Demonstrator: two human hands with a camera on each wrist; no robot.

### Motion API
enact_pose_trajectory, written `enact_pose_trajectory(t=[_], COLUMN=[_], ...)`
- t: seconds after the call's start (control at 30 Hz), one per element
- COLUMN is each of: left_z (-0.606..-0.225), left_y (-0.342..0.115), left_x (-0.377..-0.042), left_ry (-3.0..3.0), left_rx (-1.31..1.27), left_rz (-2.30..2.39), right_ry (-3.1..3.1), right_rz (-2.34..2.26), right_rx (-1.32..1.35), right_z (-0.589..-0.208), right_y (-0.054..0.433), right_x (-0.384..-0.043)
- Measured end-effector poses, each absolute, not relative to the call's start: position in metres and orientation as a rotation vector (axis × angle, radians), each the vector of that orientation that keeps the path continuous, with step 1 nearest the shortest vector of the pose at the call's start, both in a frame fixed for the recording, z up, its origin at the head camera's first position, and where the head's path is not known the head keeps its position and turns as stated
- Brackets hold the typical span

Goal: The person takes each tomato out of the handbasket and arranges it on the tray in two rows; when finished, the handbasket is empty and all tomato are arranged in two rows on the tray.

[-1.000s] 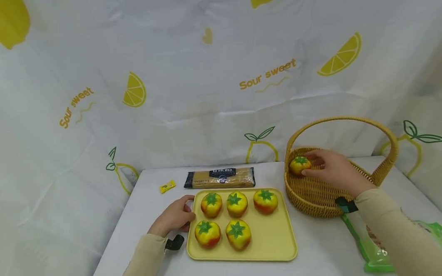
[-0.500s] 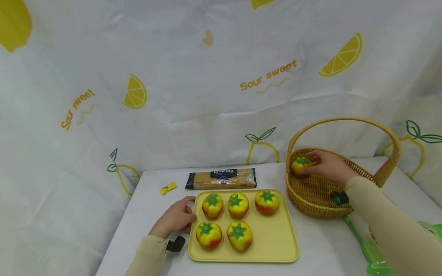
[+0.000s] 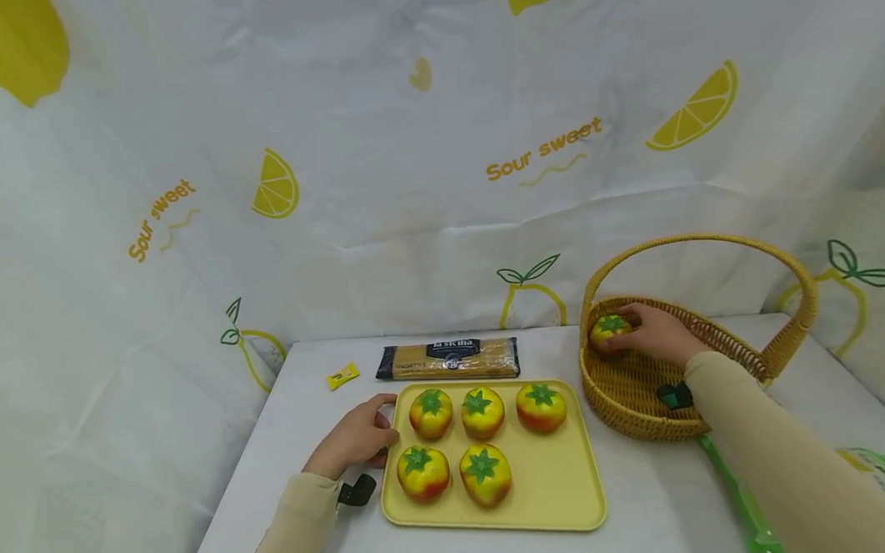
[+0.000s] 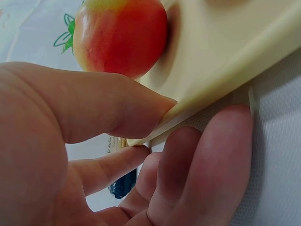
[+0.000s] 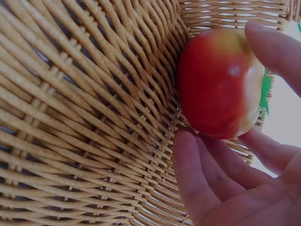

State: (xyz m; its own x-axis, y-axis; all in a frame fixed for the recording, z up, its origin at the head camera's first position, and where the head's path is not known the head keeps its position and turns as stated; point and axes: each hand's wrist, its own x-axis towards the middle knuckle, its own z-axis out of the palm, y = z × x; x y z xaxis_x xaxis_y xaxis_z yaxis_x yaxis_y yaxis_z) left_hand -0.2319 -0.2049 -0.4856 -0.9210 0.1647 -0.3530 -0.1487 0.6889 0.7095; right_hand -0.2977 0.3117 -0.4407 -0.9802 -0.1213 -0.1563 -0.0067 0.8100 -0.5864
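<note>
My right hand (image 3: 656, 334) is inside the wicker basket (image 3: 638, 425), holding a red-and-yellow toy tomato (image 3: 609, 332) with a green star-shaped top. In the right wrist view the thumb lies on one side of this tomato (image 5: 218, 84) and the fingers on the other, and it sits right by the woven wall. My left hand (image 3: 355, 436) grips the left edge of a pale yellow tray (image 3: 544, 492). The left wrist view has the thumb on the tray's rim (image 4: 202, 103), with curled fingers below it. Several similar tomatoes (image 3: 486, 475) rest on the tray in two rows.
A spaghetti pack (image 3: 450, 360) lies behind the tray, and a small yellow packet (image 3: 343, 376) is to its left. A tall handle (image 3: 699, 236) arches over the basket. Green-edged clear bags (image 3: 884, 470) lie at the right, partly under my right forearm.
My right wrist and forearm have shifted left and farther over the basket, while the hand stays at the tomato by the basket's left wall. My left hand keeps its place on the tray.
</note>
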Motion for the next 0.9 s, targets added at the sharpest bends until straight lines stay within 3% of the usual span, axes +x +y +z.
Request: enact_pose_trajectory(t=[0.53, 0.9], left_z=[-0.487, -0.485], left_y=[-0.203, -0.204], left_x=[-0.233, -0.231], left_ry=[2.505, 2.521], left_rx=[0.004, 0.005], left_rz=[1.09, 1.082], right_ry=[2.829, 2.885], right_rz=[-0.873, -0.9], right_rx=[-0.123, -0.24], right_z=[-0.437, -0.408], right_y=[0.316, 0.303], right_x=[-0.294, -0.253])
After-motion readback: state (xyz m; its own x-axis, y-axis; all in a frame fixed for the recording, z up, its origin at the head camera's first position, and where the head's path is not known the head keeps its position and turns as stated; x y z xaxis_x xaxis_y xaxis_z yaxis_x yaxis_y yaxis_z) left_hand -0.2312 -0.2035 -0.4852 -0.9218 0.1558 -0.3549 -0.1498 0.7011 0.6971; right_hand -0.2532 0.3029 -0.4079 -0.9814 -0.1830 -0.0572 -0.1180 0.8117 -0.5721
